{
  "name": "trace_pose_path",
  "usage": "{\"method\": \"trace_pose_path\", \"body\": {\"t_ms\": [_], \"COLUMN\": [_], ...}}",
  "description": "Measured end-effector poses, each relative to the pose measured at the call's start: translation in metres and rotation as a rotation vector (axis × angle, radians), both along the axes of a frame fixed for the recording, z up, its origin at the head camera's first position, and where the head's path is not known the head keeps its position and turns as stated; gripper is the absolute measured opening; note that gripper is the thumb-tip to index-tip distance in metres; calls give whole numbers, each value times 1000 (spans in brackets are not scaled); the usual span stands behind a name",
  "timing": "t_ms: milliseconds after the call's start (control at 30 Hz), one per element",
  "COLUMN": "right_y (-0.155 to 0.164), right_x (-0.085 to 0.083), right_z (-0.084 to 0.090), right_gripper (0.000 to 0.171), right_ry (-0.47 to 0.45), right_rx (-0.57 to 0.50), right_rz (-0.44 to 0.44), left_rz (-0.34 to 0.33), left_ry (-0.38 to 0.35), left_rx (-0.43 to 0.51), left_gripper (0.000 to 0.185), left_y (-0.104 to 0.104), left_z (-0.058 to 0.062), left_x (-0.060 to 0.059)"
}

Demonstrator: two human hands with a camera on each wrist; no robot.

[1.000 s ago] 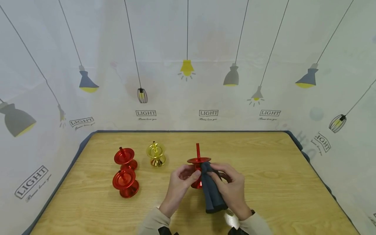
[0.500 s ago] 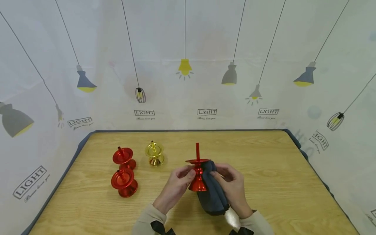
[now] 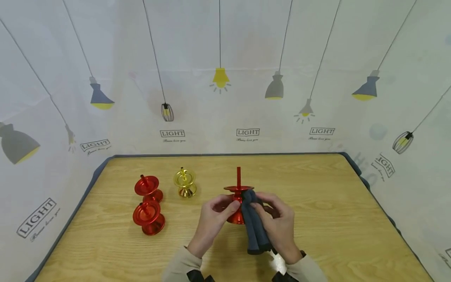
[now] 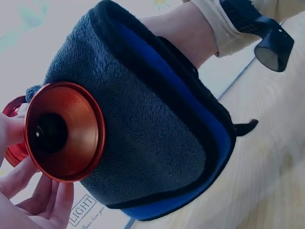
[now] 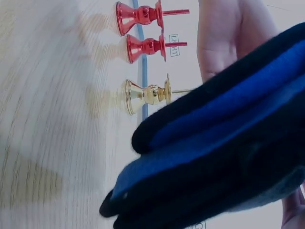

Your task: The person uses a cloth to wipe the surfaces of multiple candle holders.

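Note:
My left hand [image 3: 211,221] grips a shiny red candle holder [image 3: 236,217] by its stem, thumb in front. It is upright in the air, its thin red spike pointing up from the dish. Folded over in my right hand [image 3: 282,225], a dark grey-blue cloth [image 3: 254,231] is pinched between thumb and fingers and lies against the right side of the stem. In the left wrist view the hollow underside of the base [image 4: 86,143] shows in front of the cloth [image 4: 147,119]. The cloth's bright blue inner side [image 5: 190,148] fills much of the right wrist view.
Two more red candle holders [image 3: 153,225] stand close together on the wooden table [image 3: 334,219], left of my hands. A gold candle holder [image 3: 186,190] is behind and to their right. A white backdrop [image 3: 197,86] with printed lamps rises behind the table.
The cloth's lower end swung left under the base and back right. The candle holder is slightly higher. Both hands have kept their hold.

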State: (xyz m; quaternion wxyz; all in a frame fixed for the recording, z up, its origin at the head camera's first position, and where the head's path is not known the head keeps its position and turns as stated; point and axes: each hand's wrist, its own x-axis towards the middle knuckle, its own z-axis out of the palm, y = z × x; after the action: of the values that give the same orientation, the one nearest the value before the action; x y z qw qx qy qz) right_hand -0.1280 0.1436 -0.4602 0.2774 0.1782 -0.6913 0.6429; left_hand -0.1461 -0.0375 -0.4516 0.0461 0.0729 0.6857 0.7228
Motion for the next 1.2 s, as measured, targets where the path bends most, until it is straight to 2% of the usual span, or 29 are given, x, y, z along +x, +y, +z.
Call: {"method": "trace_pose_path", "body": {"t_ms": [67, 200, 333, 433, 567, 633, 733, 833, 933, 1100, 1200], "right_y": [-1, -2, -1, 1, 2, 2, 1, 1, 1, 3, 4], "right_x": [0, 0, -1, -2, -1, 0, 0, 0, 1, 3, 4], "right_z": [1, 0, -3, -5, -6, -6, -6, -6, -6, -8, -10], "right_gripper": [30, 28, 28, 28, 26, 25, 27, 28, 28, 29, 29], "right_ry": [14, 5, -17, -45, -84, -77, -26, 23, 8, -93, -135], "right_rx": [-8, -55, -125, -158, -141, -114, -80, -68, -117, -215, -236], "right_rz": [0, 14, 48, 59, 36, 22, 17, 27, 50, 56, 52], "left_rz": [-9, -53, -108, -104, -56, -32, 8, 20, -19, -158, -178], "left_ry": [-13, -51, -73, -23, 58, 62, 48, 52, 38, -56, -88], "left_rx": [13, 102, 191, 151, 12, -29, -25, -4, 30, 149, 174], "left_gripper": [32, 39, 35, 29, 27, 28, 32, 33, 32, 40, 41], "left_y": [-1, -3, -4, -4, 0, 2, 3, 3, 1, -4, -4], "left_z": [1, 0, -2, -2, 1, 2, 2, 1, -1, -3, -2], "left_x": [0, 0, 1, 1, 2, 2, 3, 3, 2, 1, 2]}}
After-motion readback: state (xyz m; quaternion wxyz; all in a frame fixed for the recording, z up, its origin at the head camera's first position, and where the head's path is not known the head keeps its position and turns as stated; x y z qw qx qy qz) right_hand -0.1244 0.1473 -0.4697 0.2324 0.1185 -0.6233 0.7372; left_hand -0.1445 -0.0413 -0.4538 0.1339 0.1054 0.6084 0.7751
